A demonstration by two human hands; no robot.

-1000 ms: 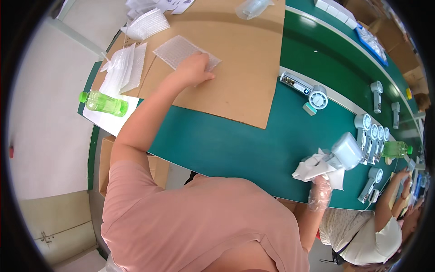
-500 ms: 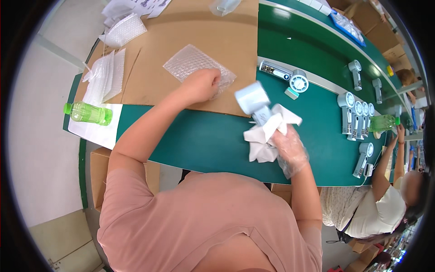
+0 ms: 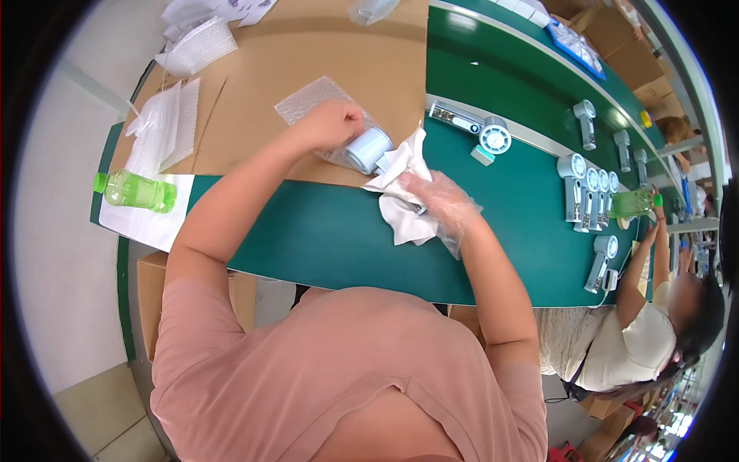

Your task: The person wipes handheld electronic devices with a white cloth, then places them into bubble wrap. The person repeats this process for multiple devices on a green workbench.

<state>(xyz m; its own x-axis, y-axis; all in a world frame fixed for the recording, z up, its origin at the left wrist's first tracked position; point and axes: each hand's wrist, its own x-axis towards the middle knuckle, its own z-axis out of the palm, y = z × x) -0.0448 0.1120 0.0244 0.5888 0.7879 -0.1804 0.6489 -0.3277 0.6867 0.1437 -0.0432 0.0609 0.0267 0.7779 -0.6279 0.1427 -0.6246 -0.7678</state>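
My left hand is closed over a clear bubble-wrap bag lying on the cardboard sheet, its fingertips partly hidden. My right hand, in a thin clear plastic glove, grips a pale blue handheld fan through a crumpled white cloth. The fan's round head lies against the near right edge of the bag, just below my left hand. Cloth and glove cover most of its handle. Whether the head is inside the bag or only touching it, I cannot tell.
Cardboard covers the left of the green table. At left are a green-capped bottle and stacked bubble-wrap bags. A fan lies beyond my right hand, with several fans farther right, near a co-worker.
My right hand has brought the fan and cloth leftward, so the fan's head now meets the bag. The left hand keeps its hold, shifting slightly left. The whole view has moved slightly.
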